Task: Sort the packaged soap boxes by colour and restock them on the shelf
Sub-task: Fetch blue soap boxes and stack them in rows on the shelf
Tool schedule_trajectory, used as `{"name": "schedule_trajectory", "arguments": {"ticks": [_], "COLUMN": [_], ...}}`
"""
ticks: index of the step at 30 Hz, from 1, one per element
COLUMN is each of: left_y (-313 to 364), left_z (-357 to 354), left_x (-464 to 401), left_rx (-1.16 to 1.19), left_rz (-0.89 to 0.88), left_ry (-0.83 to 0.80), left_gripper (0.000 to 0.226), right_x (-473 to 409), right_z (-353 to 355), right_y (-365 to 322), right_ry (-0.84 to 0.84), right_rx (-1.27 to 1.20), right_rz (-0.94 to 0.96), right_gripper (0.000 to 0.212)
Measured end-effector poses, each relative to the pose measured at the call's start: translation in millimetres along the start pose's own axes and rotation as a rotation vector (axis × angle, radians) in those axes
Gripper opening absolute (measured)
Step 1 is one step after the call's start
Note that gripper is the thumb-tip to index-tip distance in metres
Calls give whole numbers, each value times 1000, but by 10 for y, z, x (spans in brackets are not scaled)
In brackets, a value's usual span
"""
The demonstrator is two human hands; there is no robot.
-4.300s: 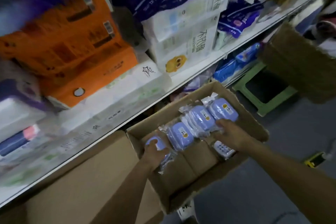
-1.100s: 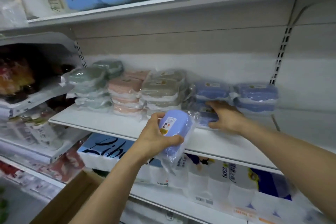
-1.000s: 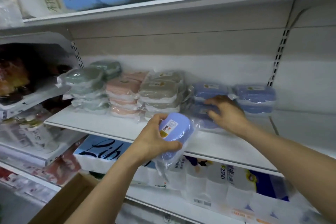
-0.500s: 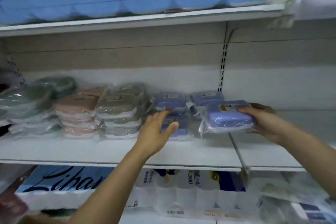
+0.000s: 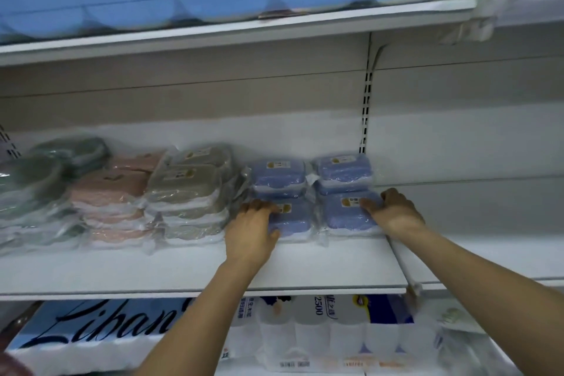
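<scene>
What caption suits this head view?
Left hand and right hand settle blue soap boxes on the shelf beside other colours.

One head-worn wide-angle view faces a white shelf [image 5: 305,265] straight on from close range, tilted slightly down. The shelf board crosses the middle of the frame; an upper shelf edge [image 5: 232,36] runs along the top, bowed by the lens. Both forearms enter from the bottom edge, reaching toward centre frame.
</scene>
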State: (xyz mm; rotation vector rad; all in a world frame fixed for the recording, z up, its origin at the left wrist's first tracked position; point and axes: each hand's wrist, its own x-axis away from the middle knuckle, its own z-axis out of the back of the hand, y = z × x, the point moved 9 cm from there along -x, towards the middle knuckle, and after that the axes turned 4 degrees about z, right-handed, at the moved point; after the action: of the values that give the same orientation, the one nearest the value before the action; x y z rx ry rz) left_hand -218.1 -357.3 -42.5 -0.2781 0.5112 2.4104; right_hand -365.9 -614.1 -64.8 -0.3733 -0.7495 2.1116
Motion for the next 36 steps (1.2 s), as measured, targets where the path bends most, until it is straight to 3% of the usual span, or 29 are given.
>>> {"name": "schedule_trajectory", "arguments": {"ticks": [7, 12, 16, 24, 31, 36], "left_y": [-1, 512, 1314, 3390, 5313, 6323], "left_z": [-79, 169, 270, -155, -1088, -1866], "left_x": [-36, 297, 830, 2071, 3156, 3860], "left_rx": [-78, -78, -7, 158, 209, 182], "left_rz": [-17, -152, -296, -503, -633, -698], "left_ry": [23, 142, 217, 98, -85, -363], "left_gripper": [40, 58, 79, 71, 69, 77], "right_x": [0, 517, 1145, 2259, 3022, 3523], "right_z": [-33, 462, 1025, 2251, 3163, 3753], "right_y": [-38, -134, 237, 2027, 4232, 5726], "right_ry": [-29, 121, 322, 440, 293, 262], "right_rx": [234, 356, 346, 516, 677, 530], "right_rz": [118, 532, 753, 636, 249, -56], "right_gripper": [55, 55, 53, 55, 66, 70]}}
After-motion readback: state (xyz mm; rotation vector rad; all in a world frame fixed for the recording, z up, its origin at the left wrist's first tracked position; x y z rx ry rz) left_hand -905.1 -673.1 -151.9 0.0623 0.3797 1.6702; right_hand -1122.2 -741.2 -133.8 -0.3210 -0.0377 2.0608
